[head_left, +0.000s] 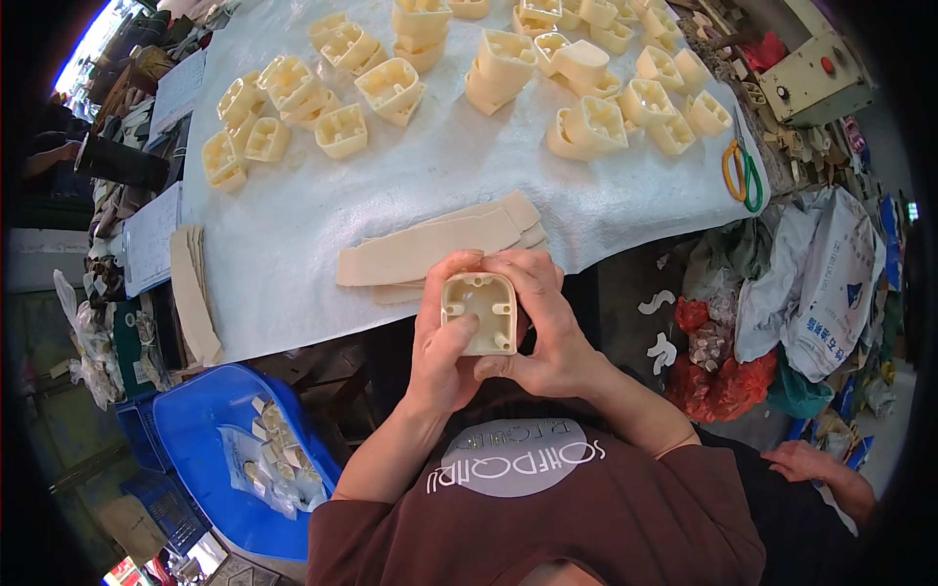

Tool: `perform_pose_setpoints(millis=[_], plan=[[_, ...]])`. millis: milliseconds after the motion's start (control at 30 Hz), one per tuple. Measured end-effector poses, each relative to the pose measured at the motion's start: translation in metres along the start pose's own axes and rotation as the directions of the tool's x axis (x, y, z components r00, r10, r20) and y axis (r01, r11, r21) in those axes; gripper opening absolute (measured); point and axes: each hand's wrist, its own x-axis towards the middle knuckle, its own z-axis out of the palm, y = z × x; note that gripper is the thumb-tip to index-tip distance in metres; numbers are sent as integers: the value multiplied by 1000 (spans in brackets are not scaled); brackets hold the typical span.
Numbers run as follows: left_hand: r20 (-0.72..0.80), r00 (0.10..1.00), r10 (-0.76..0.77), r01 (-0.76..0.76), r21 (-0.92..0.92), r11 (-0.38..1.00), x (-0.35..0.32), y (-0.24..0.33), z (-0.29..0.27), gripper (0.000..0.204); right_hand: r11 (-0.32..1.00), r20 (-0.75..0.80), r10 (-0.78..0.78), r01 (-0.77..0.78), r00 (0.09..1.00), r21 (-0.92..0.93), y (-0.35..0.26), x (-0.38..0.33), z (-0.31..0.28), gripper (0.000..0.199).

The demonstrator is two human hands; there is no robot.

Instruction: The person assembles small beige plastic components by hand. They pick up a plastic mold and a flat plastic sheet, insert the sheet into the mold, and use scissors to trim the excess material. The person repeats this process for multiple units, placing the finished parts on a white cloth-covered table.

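Observation:
Between my two hands is a small cream plastic housing (490, 332), squarish with rounded corners, its hollow side facing up and short posts inside. My left hand (442, 337) wraps its left side, the thumb reaching over the rim into the hollow. My right hand (547, 327) grips the right side, with fingers along the far edge and the thumb at the near edge. Just beyond my hands, a pile of flat beige strips (430, 252) lies near the table's front edge. Farther back stand many similar cream housings (342, 130), some stacked.
A white-covered table (283, 215) spans the front. More strips (192, 293) lie at its left corner; scissors (745, 176) at its right. Below left is a blue tub (205, 420) holding pieces. Sacks (831, 283) and red bags (723, 386) crowd the right, near another person's hand (811, 464).

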Motion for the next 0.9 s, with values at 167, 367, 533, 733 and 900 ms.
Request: perform_pose_setpoints(millis=[167,367,533,733,900], plan=[[135,987,-85,109,-177,978,1,14,-1,66,993,87,-65,55,994,105,7,-1,-7,80],[56,983,-177,180,-57,982,2,15,-1,53,989,157,-86,66,984,129,9,-5,-2,81],[127,974,-189,179,87,980,0,15,4,66,814,113,150,-187,982,549,18,-6,-3,49],[40,994,-103,106,-79,991,1,6,13,75,416,316,329,-437,890,798,16,11,-4,17],[-161,986,-40,52,72,996,2,7,27,59,831,71,127,-145,989,537,13,2,4,19]])
